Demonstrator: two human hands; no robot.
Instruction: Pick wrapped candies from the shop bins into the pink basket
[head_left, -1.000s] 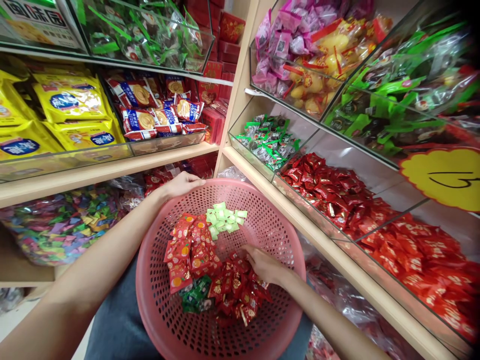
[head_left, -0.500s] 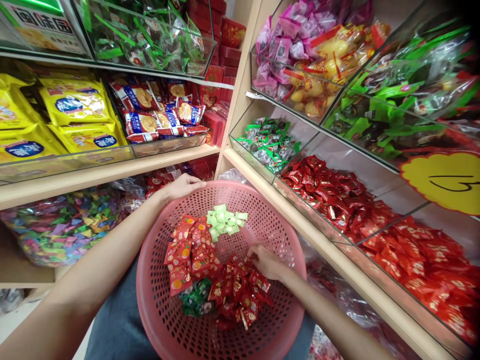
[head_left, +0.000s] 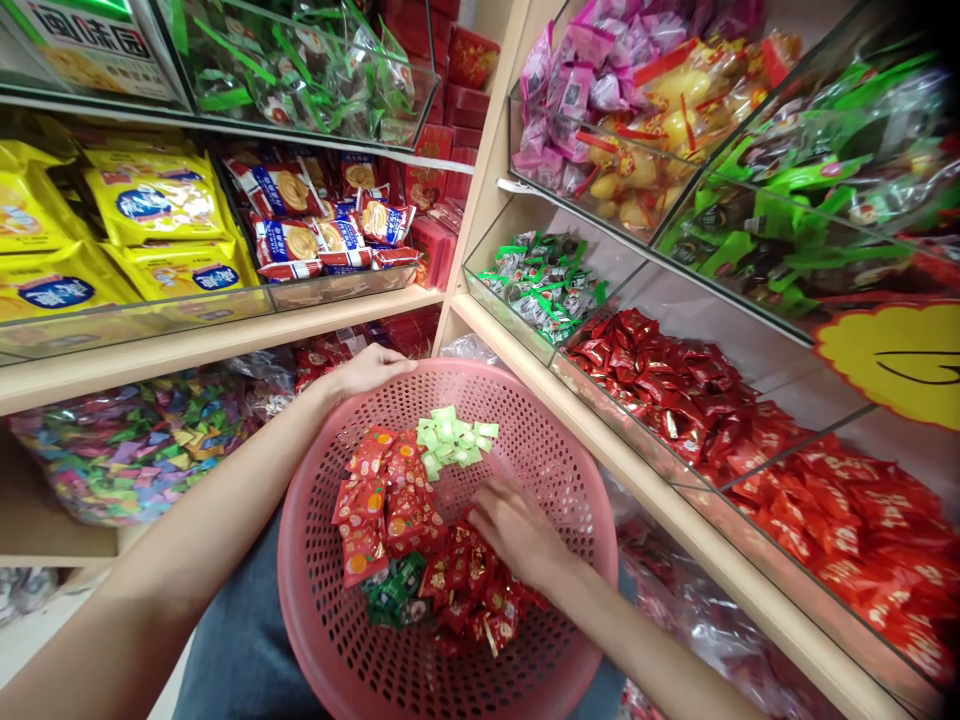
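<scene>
A pink perforated plastic basket (head_left: 330, 640) rests on my lap. My left hand (head_left: 373, 370) is closed on its far rim. Inside, my right hand (head_left: 517, 525) reaches over the small dark-red wrapped candies (head_left: 480, 600), its fingers curled down at their upper edge. Whether a candy is between those fingers is hidden, and the hand is slightly blurred. Larger red packets with orange fruit prints (head_left: 386, 500) lie at the left of the basket. Pale green packets (head_left: 454, 440) sit toward the far side. Dark green wrapped candies (head_left: 397, 590) lie between the two red piles.
A shelf edge (head_left: 600, 430) runs close along the basket's right side, with bins of red candies (head_left: 660, 380) and green-wrapped sweets (head_left: 544, 285) above it. Yellow packs (head_left: 157, 200) fill the left shelf. Below them is a bag of colourful pieces (head_left: 142, 450).
My right hand has moved left and slightly up within the basket, over the top of the dark-red candies. My left hand keeps its hold on the rim. The view has shifted slightly.
</scene>
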